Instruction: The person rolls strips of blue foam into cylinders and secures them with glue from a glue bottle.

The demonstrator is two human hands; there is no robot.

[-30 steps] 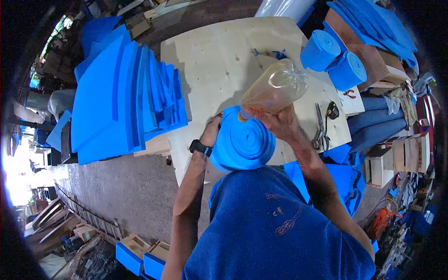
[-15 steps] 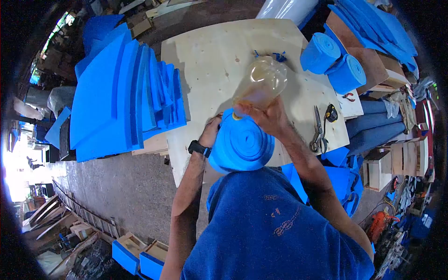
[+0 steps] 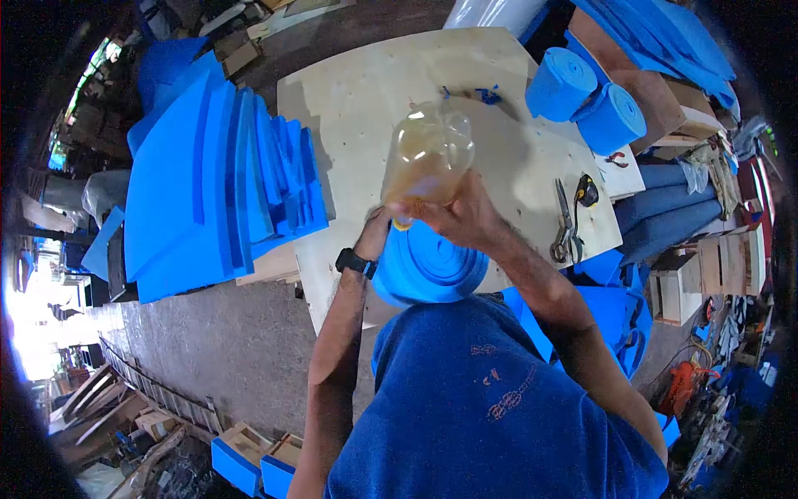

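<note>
My right hand (image 3: 467, 214) is closed around the neck end of a clear plastic bottle (image 3: 431, 151) with amber liquid inside. The bottle is tipped, its yellow-rimmed mouth low over the upper left edge of a coiled blue foam roll (image 3: 436, 264). That roll stands at the table's near edge, against my shirt. My left hand (image 3: 373, 237), with a black watch on the wrist, grips the roll's left side; its fingertips are partly hidden by the roll and the bottle neck.
On the plywood table (image 3: 349, 116), a stack of blue foam sheets (image 3: 199, 183) overhangs the left side. Two more foam rolls (image 3: 562, 83) stand at the back right. Scissors (image 3: 567, 224), a tape measure (image 3: 587, 190) and red-handled pliers (image 3: 617, 159) lie on the right.
The bottle and my right hand have moved left and slightly toward me along the roll's edge. My left hand stays by the roll's left side.
</note>
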